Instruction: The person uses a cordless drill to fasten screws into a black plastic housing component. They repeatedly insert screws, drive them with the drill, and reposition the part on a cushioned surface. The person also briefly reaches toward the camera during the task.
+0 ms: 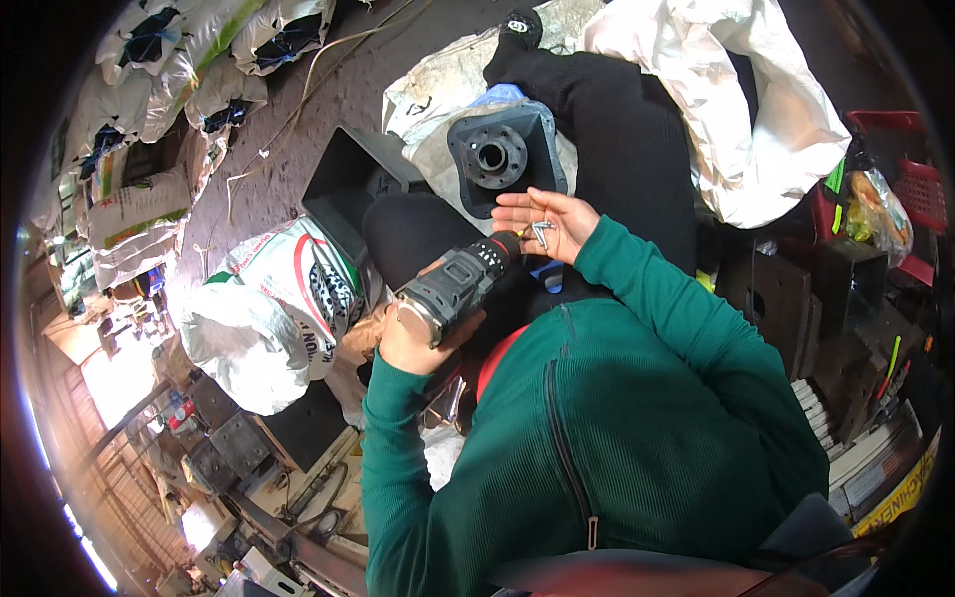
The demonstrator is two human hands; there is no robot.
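My left hand [403, 343] is wrapped round a black and grey cordless drill [450, 289]. The drill's chuck end points toward my right hand [565, 227], whose palm is turned up with the fingers stretched out. A few small silver screws [541, 234] lie on that palm. Just beyond the fingers, between my legs, is a dark grey hopper-shaped part [532, 159] with a flared square rim. A round collar [491, 157] with a ring of holes stands in its middle. The drill's handle is mostly hidden by my left hand.
Left of my knee lies another dark grey box-shaped part [343, 184], beside a white printed sack [279, 289]. White sacking [726, 99] covers part of my right leg. Red baskets [920, 194] stand at the far right, and a cable [308, 80] runs across the floor.
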